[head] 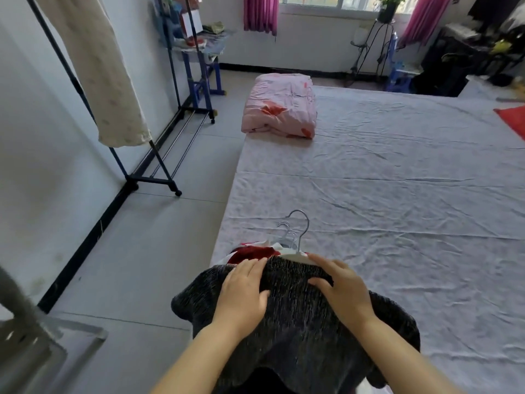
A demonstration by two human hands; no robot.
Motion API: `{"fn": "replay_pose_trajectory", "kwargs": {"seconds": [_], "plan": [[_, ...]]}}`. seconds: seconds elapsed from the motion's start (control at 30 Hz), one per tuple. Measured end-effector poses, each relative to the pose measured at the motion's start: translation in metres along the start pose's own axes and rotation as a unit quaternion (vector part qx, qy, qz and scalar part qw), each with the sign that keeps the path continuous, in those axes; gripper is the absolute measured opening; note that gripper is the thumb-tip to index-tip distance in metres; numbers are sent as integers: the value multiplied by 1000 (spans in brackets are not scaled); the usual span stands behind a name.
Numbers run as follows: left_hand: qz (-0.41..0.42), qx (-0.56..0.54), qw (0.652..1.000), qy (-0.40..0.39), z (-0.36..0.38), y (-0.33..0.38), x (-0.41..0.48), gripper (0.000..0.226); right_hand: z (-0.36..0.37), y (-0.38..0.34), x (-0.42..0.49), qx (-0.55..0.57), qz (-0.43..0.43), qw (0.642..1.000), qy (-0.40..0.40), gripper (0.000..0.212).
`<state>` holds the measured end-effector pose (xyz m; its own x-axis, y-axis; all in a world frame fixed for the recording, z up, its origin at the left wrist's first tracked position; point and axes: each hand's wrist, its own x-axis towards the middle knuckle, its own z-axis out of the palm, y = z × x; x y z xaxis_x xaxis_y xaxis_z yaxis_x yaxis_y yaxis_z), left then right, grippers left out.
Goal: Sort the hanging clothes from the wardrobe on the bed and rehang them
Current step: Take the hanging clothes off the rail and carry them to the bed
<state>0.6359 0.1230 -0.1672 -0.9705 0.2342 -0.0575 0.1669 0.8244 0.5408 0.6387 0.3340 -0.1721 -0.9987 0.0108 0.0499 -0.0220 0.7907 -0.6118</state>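
Head view of a bedroom, with a pile of clothes on hangers lying at the near left corner of the bed [397, 180]. A dark knitted garment [295, 331] tops the pile and drapes toward the viewer over the bed's edge. The left hand [244, 291] lies flat on its left shoulder, fingers nearly straight and spread, gripping nothing. The right hand [343, 291] rests on its right shoulder with relaxed, slightly bent fingers, the forefinger reaching the white hanger [294, 256] at the neckline; it clasps nothing. Several metal hooks [301, 223] stick out beyond the neckline, pointing up the bed. A red garment [252, 253] shows beneath the dark one, on the left. A folded pink quilt [279, 106] sits at the far left corner of the bed. On the floor [136, 251] by the left wall stands a wheeled clothes rack [154, 180], from which a cream garment [108, 81] hangs.
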Motion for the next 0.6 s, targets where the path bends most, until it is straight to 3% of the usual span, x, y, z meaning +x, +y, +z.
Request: {"fn": "replay_pose_trajectory", "kwargs": {"seconds": [0.1, 0.3, 0.6], "plan": [[-41, 24, 998, -32, 17, 2, 42, 65, 8, 35, 54, -53, 63, 995, -59, 64], [-82, 48, 990, -104, 47, -1, 62, 64, 24, 81, 60, -1, 136, 986, -102, 56], [-7, 82, 988, -131, 49, 31, 80, 61, 5, 102, -2, -4, 224, 970, -97, 56]]}}
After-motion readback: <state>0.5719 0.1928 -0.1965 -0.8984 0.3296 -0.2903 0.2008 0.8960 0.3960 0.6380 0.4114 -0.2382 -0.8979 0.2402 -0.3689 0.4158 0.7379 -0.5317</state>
